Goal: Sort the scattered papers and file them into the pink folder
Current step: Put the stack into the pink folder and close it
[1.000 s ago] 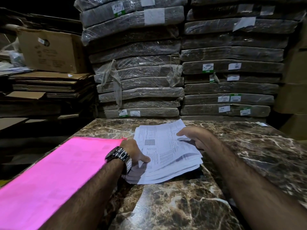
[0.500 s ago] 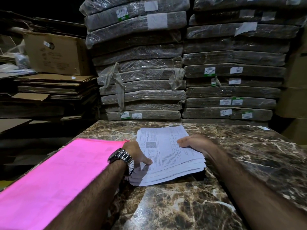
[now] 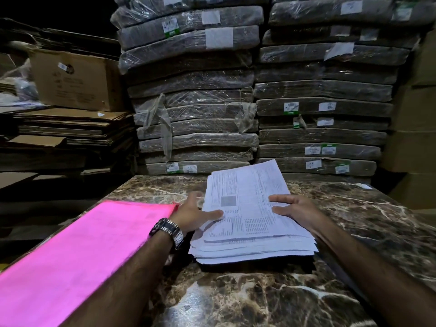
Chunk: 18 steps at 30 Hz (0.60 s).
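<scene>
A thick stack of printed white papers (image 3: 247,223) is at the middle of the marble table (image 3: 236,300). Its far edge is tilted up in front of the wrapped bundles, and a dark shadow lies under its near edge. My left hand (image 3: 193,213), with a metal watch on the wrist, grips the stack's left edge, thumb on the top sheet. My right hand (image 3: 295,208) holds the right edge with two digits lying across the top sheet. The pink folder (image 3: 82,251) lies closed on the table to the left, its far corner right beside my left hand.
Two tall piles of plastic-wrapped bundles (image 3: 200,114) stand right behind the table. A cardboard box (image 3: 75,81) sits on flattened cartons (image 3: 70,128) at the left. More cartons (image 3: 412,149) stand at the far right. A small white scrap (image 3: 364,185) lies on the table's far right corner.
The stack has turned to a more upright line and its far edge has risen. Both hands have shifted to its side edges. The papers look squarer than before.
</scene>
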Tool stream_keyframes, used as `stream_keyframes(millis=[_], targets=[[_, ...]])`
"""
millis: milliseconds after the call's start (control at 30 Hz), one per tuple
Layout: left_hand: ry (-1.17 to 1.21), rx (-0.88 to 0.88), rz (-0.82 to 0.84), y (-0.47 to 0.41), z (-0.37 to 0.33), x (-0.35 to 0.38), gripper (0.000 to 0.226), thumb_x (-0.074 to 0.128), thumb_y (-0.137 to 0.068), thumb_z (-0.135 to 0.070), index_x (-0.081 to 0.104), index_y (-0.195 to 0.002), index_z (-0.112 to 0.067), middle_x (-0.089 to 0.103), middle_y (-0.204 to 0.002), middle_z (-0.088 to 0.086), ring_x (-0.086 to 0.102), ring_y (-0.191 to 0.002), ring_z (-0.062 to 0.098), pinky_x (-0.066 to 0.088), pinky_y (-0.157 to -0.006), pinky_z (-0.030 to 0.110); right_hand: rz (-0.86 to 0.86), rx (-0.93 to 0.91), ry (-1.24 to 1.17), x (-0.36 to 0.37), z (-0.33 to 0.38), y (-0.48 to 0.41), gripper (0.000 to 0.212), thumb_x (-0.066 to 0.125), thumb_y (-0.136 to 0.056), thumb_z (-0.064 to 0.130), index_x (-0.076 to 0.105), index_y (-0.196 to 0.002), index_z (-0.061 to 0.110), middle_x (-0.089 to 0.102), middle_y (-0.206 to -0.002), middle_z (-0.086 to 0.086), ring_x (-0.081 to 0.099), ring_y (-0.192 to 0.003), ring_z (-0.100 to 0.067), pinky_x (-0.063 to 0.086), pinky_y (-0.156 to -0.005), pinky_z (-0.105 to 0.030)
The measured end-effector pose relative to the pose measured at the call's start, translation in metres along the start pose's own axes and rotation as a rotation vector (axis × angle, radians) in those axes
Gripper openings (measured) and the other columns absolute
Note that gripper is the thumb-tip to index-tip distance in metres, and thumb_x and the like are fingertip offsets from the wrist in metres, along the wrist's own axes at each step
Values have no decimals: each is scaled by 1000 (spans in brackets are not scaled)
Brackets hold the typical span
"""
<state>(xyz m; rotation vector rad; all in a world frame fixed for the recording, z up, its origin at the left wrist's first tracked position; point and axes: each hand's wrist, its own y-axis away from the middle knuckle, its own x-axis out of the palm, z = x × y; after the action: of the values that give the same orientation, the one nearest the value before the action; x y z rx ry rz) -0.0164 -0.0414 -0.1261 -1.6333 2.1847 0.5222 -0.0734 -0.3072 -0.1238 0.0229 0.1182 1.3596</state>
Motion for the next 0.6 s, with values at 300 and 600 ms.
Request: stream_keyframes(millis=[300, 600], targets=[[208, 106, 196, -1, -2, 17, 36, 88, -62, -32, 74, -96, -33, 73, -103, 0, 56, -92, 26, 42, -94, 46, 80, 23, -21, -19, -13, 39, 31, 65, -86, -6, 70, -110, 12, 77, -95, -8, 75, -81, -31, 61, -62, -37], [357, 265, 136, 27, -27, 23, 27, 67, -81, 7, 74, -99, -12, 72, -111, 2, 69, -93, 15, 55, -77, 27, 16, -127, -60, -24, -1, 59, 36, 69, -80, -9, 73, -105, 17, 70, -112, -7, 75, -85, -29, 61, -73, -42]])
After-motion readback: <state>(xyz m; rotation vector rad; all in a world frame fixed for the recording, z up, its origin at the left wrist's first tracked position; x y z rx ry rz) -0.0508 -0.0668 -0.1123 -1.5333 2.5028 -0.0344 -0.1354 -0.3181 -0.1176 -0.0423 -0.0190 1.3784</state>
